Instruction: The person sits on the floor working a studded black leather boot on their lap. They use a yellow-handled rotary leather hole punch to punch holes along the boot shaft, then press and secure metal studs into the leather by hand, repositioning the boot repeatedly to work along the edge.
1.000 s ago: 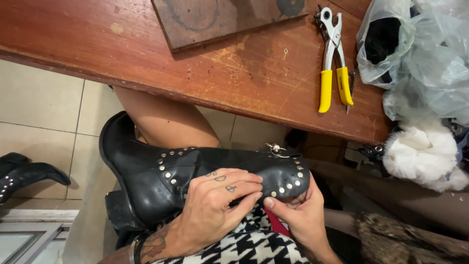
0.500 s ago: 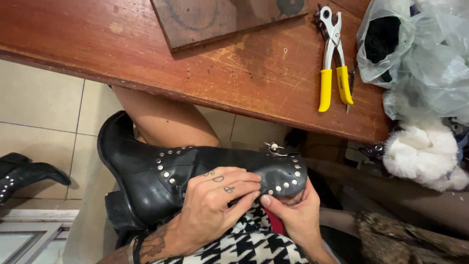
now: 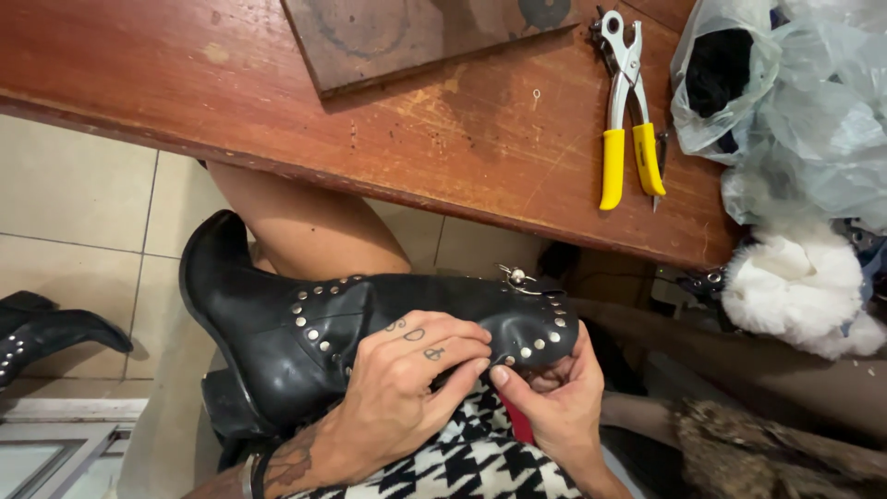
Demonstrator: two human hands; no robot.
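The black boot (image 3: 370, 333) looks like smooth leather with a soft sheen, set with small shiny metal studs (image 3: 531, 351). The tabletop (image 3: 277, 102) is reddish wood, its varnish worn, scratched and dull in patches. The pliers (image 3: 628, 102) have bright bare metal jaws and glossy yellow plastic grips. The bags (image 3: 795, 111) are thin, crinkled, translucent plastic. Beside them lies white fluffy fleece (image 3: 799, 286). The cloth (image 3: 471, 462) under the hands is woven, matt, black-and-white houndstooth. The floor (image 3: 74, 203) is smooth pale tile.
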